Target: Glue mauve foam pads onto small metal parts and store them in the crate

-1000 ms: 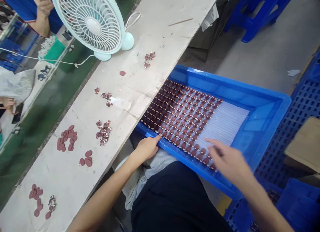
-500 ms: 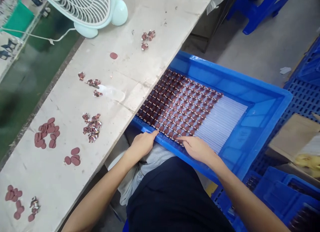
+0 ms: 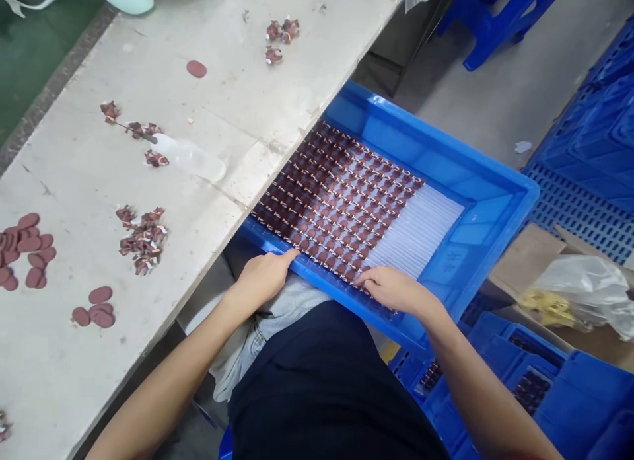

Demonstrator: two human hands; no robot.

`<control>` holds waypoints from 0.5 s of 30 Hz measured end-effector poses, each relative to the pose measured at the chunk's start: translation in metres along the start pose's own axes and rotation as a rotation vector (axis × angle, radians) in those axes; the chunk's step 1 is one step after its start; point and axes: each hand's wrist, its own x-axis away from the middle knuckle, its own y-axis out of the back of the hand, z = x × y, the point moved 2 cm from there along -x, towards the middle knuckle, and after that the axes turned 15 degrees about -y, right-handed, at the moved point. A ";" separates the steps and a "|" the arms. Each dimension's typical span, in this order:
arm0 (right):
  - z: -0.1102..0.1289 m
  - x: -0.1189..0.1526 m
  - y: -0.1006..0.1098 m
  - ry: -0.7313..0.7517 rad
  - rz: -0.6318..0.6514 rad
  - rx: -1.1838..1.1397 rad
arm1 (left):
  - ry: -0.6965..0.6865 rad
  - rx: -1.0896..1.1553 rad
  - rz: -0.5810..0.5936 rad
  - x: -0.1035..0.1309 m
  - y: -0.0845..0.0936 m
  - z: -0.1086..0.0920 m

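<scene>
A blue tray point(image 3: 500, 182) sits partly under the table's edge, with rows of small dark red pieces point(image 3: 341, 209) on a white ridged sheet point(image 3: 426, 229). My left hand point(image 3: 265, 275) is at the tray's near rim, its fingers closed on that rim. My right hand point(image 3: 389, 287) is over the near rows, its index finger stretched out and touching a piece near the rim, the other fingers curled under. What lies beneath the right palm is hidden.
The pale table point(image 3: 198, 116) bears brown figures point(image 3: 143, 238), red ovals point(image 3: 102, 308) and a clear-handled tool point(image 3: 191, 157). A blue stool point(image 3: 475, 30) stands behind. Blue crates point(image 3: 584, 394) and a box with plastic bags point(image 3: 589, 288) are at the right.
The view has shifted, so table and tray appear further left and up. My right hand has moved slightly along the near row, away from my left hand, which stays at the rim.
</scene>
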 end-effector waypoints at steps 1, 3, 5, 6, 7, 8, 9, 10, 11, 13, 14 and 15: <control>-0.002 0.002 0.001 -0.003 0.017 0.007 | 0.001 -0.003 0.002 0.000 0.000 0.000; -0.007 0.005 0.001 -0.012 0.045 0.021 | 0.000 -0.011 0.003 0.000 -0.001 0.000; -0.011 0.006 -0.001 -0.028 0.057 0.035 | -0.001 -0.022 0.001 0.000 -0.001 0.001; -0.013 0.006 -0.002 -0.038 0.059 0.040 | -0.002 -0.027 -0.001 0.001 0.000 0.001; -0.015 0.007 -0.003 -0.046 0.061 0.045 | -0.003 -0.031 -0.003 0.001 0.000 0.000; -0.017 0.008 -0.003 -0.055 0.063 0.049 | -0.005 -0.035 -0.003 0.001 0.000 0.000; -0.019 0.009 -0.003 -0.067 0.066 0.054 | -0.007 -0.038 -0.004 0.001 0.000 0.000; -0.021 0.011 -0.003 -0.081 0.069 0.059 | -0.010 -0.040 -0.004 0.002 0.001 0.000; -0.023 0.013 -0.003 -0.099 0.073 0.065 | -0.014 -0.042 -0.005 0.002 0.001 0.000; -0.027 0.017 -0.001 -0.141 0.076 0.079 | -0.022 -0.045 -0.011 0.002 0.001 0.001; -0.028 0.019 -0.001 -0.163 0.074 0.086 | -0.027 -0.046 -0.015 0.002 0.000 0.001; -0.030 0.021 -0.001 -0.181 0.069 0.091 | -0.031 -0.047 -0.019 0.002 0.000 0.001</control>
